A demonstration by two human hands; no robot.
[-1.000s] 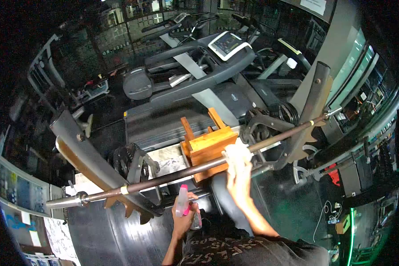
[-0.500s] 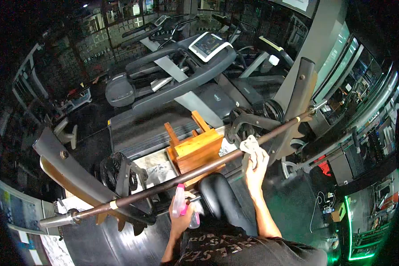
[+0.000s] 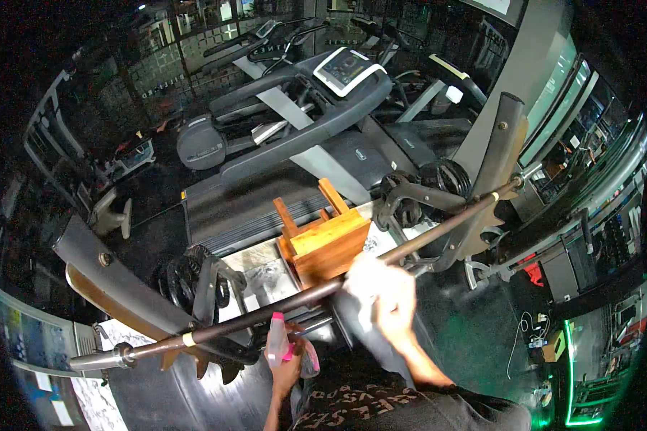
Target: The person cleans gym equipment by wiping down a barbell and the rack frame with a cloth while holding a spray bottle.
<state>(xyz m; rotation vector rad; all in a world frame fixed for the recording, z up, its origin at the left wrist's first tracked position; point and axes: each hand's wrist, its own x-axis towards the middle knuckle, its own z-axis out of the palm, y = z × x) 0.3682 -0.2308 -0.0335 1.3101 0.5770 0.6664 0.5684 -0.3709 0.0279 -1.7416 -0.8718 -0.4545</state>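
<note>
A long brown barbell bar (image 3: pixel 244 314) runs diagonally across two dark rack uprights, with a bare metal sleeve at its left end. My right hand (image 3: pixel 394 298) is at the middle of the bar, closed around a white cloth (image 3: pixel 365 281); glare washes out part of the cloth and fingers. Below the bar, my left hand (image 3: pixel 286 365) is wrapped round a clear spray bottle (image 3: pixel 310 360) with a pink and white nozzle. Just behind the bar stands a wooden stool-like piece (image 3: pixel 331 246).
A black padded bench (image 3: pixel 352 316) lies beneath the bar. Weight plates (image 3: pixel 444 179) hang by the right upright (image 3: pixel 497 158), others by the left upright (image 3: pixel 115 269). Beyond stands a treadmill (image 3: pixel 352 154) with a white-framed console. A white cable lies on the floor at right.
My right hand and the cloth have moved left and slightly down along the bar. My left hand with the bottle has shifted slightly left. The view has shifted a little.
</note>
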